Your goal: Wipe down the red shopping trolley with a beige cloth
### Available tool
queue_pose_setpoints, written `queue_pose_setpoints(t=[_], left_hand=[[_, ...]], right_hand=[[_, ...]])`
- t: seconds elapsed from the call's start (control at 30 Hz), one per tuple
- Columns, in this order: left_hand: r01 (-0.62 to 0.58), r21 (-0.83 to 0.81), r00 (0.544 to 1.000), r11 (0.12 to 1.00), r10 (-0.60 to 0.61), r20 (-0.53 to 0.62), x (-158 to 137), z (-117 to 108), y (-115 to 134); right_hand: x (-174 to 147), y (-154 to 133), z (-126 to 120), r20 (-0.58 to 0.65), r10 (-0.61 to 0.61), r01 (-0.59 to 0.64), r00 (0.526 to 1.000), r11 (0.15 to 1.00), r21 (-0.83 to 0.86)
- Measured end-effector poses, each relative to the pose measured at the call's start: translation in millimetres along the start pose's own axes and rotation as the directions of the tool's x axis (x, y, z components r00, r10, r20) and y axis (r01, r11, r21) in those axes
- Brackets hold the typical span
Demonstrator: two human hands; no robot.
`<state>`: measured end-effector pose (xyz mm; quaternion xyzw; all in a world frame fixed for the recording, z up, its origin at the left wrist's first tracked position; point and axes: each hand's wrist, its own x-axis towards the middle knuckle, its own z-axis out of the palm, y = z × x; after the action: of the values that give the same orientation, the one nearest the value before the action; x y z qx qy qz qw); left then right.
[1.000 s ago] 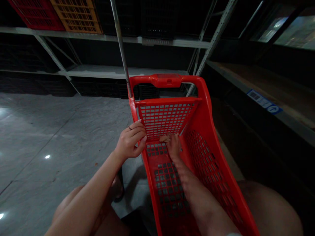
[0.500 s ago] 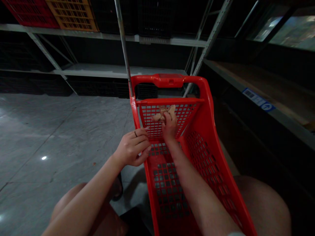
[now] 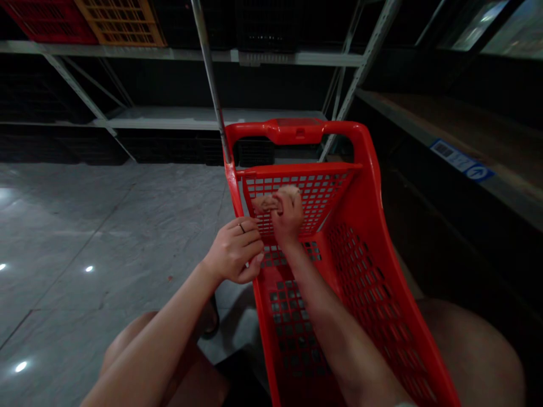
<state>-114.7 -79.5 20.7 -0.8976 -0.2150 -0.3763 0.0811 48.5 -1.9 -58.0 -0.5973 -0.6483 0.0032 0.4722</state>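
A red plastic shopping cart (image 3: 375, 186) with grid walls stands in front of me. My left hand (image 3: 238, 249), with a dark ring on one finger, is wrapped over the cart's left rim. Inside the basket, my right hand (image 3: 289, 213) is closed on a crumpled beige cloth (image 3: 268, 203). The cloth lies against the cart's slanted grid panel (image 3: 326, 189), beneath the handle (image 3: 299, 131). Part of the cloth is hidden by my fingers.
Metal shelving (image 3: 169, 118) with a red crate (image 3: 51, 22), a yellow crate (image 3: 121, 22) and several dark crates is at the back. A ledge with a blue-and-white label (image 3: 462, 160) runs along the right. A metal pole (image 3: 210, 79) rises at the cart's left corner.
My right hand has shifted slightly left along the grid panel with the cloth, which is now more bunched. My left hand keeps its hold on the rim. The view has shifted a little.
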Motion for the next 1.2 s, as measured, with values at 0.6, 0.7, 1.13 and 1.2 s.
queue_pose_setpoints(t=[0.6, 0.7, 1.13, 1.2], left_hand=[[0.029, -0.041, 0.999, 0.999, -0.031, -0.04, 4.3, 11.4, -12.5], [0.027, -0.039, 0.999, 0.999, -0.028, -0.041, 5.0, 12.5, -12.3], [0.028, -0.015, 1.0, 0.999, -0.029, -0.011, 9.4, 7.3, -10.1], [0.005, 0.008, 0.999, 1.0, -0.005, 0.054, 14.7, 2.7, -4.4]], right_hand=[[-87.4, 56.9, 28.5, 0.436, -0.119, 0.068, 0.892, 0.989, 0.129], [-50.4, 30.7, 25.5, 0.311, -0.119, 0.071, 0.943, 0.984, 0.163], [-18.9, 25.3, 22.6, 0.306, -0.134, 0.161, 0.943, 0.985, -0.065], [-53.7, 45.9, 22.2, 0.418, -0.094, 0.153, 0.904, 0.982, -0.109]])
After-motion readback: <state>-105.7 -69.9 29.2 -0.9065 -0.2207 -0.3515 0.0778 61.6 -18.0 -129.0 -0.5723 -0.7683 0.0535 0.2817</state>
